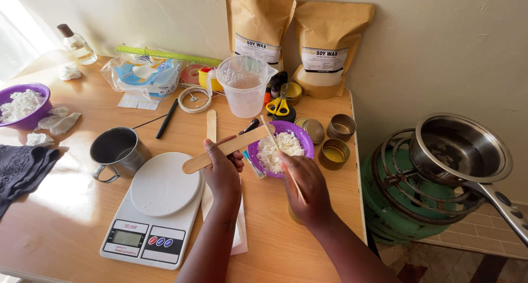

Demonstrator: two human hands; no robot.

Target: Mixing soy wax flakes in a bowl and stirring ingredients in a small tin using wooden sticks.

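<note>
While left hand (223, 170) grips stick (228, 147), bowl (304, 137) nears edge.

Home craft corner, set up for candle making. Shown by: wooden table (66, 228) pushed against a plain painted wall (440, 52); two brown paper wax pouches (300, 35) leaning on that wall; digital kitchen scale (157, 209); metal mug (116, 150); plastic measuring jug (245, 85); small round tins (334, 143); purple bowl (280, 148) of white flakes. Beside the table, steel pan (459, 145) on a gas burner (410, 189), tiled floor (473, 255) below.
</note>
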